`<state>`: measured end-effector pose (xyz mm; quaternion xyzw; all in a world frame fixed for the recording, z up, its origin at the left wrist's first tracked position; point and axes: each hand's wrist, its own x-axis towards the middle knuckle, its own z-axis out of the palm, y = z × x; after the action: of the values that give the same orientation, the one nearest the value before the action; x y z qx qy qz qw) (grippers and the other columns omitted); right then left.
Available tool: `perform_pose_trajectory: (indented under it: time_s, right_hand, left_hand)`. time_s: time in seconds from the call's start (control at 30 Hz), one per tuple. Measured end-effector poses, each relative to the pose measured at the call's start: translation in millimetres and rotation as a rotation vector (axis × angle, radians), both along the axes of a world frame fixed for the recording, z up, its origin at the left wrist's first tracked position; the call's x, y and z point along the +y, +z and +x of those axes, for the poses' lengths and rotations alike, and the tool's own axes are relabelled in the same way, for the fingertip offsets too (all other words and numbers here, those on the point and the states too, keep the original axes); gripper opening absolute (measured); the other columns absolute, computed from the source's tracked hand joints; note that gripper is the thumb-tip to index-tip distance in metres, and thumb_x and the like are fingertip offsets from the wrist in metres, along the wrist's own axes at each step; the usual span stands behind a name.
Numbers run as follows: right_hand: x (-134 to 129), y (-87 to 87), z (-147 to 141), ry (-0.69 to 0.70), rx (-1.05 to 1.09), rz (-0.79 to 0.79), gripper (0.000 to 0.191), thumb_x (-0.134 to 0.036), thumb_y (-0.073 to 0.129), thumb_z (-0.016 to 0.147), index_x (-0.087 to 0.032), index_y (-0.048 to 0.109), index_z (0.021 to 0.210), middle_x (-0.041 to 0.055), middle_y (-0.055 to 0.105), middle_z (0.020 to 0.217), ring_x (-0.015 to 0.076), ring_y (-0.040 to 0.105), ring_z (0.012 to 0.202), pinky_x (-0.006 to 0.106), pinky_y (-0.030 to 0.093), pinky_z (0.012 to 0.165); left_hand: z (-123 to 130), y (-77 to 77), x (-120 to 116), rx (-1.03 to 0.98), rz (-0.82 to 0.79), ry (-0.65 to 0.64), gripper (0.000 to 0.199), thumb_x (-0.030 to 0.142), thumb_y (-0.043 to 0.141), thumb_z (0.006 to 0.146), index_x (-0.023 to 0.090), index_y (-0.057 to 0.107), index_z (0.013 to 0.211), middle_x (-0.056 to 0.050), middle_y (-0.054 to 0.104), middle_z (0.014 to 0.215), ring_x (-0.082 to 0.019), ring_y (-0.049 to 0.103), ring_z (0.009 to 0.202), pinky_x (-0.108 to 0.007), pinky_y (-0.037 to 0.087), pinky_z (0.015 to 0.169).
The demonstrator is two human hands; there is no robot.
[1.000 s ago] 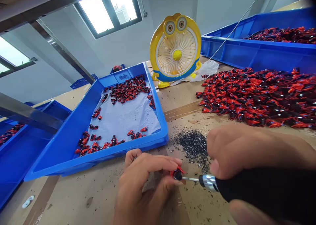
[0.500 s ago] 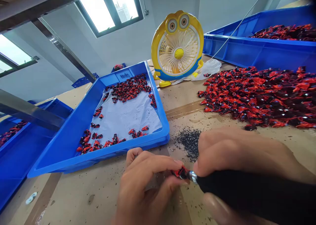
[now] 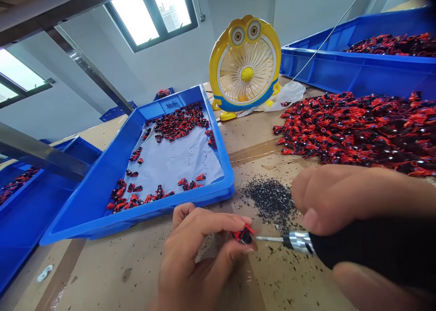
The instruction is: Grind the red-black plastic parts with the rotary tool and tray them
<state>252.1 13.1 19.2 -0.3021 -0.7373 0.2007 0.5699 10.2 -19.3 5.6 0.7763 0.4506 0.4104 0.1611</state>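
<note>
My left hand (image 3: 200, 252) pinches a small red and black plastic part (image 3: 244, 234) between thumb and fingertips, its dark round end facing right. My right hand (image 3: 350, 202) is wrapped round the thick black body of a handheld rotary tool (image 3: 371, 252). A silver chuck and a thin metal bit (image 3: 269, 238) stick out of the tool leftward. The bit's tip lies just right of the part, with a small gap that seems to separate them. Black shavings (image 3: 270, 199) are heaped on the table behind the bit.
A blue tray (image 3: 226, 183) with a white liner holds several red and black parts at left. A large pile of such parts (image 3: 354, 129) lies at right, before another blue bin (image 3: 354, 70). A yellow fan (image 3: 247, 74) stands behind. A metal post (image 3: 44, 152) crosses the left side.
My right hand has drawn the rotary tool back to the right, so its bit is out of the part and in full view. The part has turned slightly in my left fingers.
</note>
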Motion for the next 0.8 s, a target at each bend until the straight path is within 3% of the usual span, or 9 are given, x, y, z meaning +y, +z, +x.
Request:
perform_pose_trajectory:
  time_s: [0.1,0.3,0.37,0.53,0.6,0.73,0.8]
  right_hand:
    - [1,-0.3,-7,-0.055,0.074,-0.035,0.042,-0.055,0.099,0.067,-0.034,0.076,0.096,0.0034,0.07,0.073,0.0278,0.075,0.076,0.033,0.06,0.052]
    - [-4,6.2,-16,-0.065,0.136,-0.069,0.044,-0.053,0.101,0.063,-0.033,0.077,0.094,0.0037,0.07,0.075,0.0274,0.074,0.073,0.034,0.059,0.05]
    - [-4,6.8,-12,-0.062,0.131,-0.067,0.04,-0.051,0.099,0.066,-0.032,0.076,0.092,0.0035,0.071,0.075,0.026,0.074,0.07,0.034,0.057,0.049]
    - [0,2.8,-1,0.065,-0.037,0.036,0.018,-0.047,0.068,0.098,-0.03,0.067,0.097,0.0017,0.077,0.081,0.0168,0.071,0.061,0.03,0.053,0.05]
    - [0,1.1,0,0.059,-0.063,0.077,0.017,-0.047,0.067,0.099,-0.03,0.066,0.1,0.0011,0.079,0.083,0.0164,0.073,0.064,0.03,0.056,0.053]
    - [-3,3.7,-3,-0.179,0.01,0.091,0.029,-0.06,0.065,0.099,-0.032,0.068,0.091,0.002,0.08,0.08,0.021,0.078,0.069,0.034,0.057,0.053]
    - [-3,7.3,-4,-0.125,0.023,0.023,0.029,-0.06,0.073,0.094,-0.032,0.07,0.085,0.0025,0.077,0.075,0.0224,0.077,0.067,0.034,0.058,0.051]
  left_hand:
    - [-1,-0.8,1,-0.01,-0.002,-0.009,0.017,0.025,0.081,0.1,0.034,0.07,0.11,0.007,0.087,0.104,-0.021,0.079,0.083,-0.043,0.042,0.092]
    - [-1,-0.3,1,-0.039,0.001,-0.019,0.018,0.021,0.079,0.101,0.033,0.07,0.11,0.009,0.086,0.107,-0.019,0.078,0.084,-0.041,0.04,0.092]
    - [-1,0.1,1,-0.043,-0.004,-0.023,0.018,0.021,0.08,0.101,0.033,0.07,0.111,0.009,0.085,0.106,-0.018,0.077,0.085,-0.04,0.042,0.09]
    - [-1,0.4,2,-0.041,-0.002,-0.031,0.02,0.022,0.082,0.099,0.033,0.07,0.111,0.008,0.086,0.104,-0.018,0.076,0.086,-0.039,0.043,0.09]
    - [-1,0.8,2,-0.037,0.005,-0.03,0.019,0.022,0.082,0.099,0.032,0.071,0.11,0.008,0.086,0.102,-0.018,0.077,0.085,-0.039,0.044,0.089]
    - [0,1.6,1,-0.017,0.015,-0.013,0.014,0.03,0.081,0.101,0.033,0.072,0.111,0.008,0.087,0.099,-0.018,0.075,0.076,-0.039,0.044,0.085]
    - [0,1.4,1,-0.006,0.017,-0.008,0.013,0.035,0.079,0.102,0.034,0.072,0.113,0.008,0.088,0.097,-0.018,0.074,0.072,-0.04,0.043,0.084]
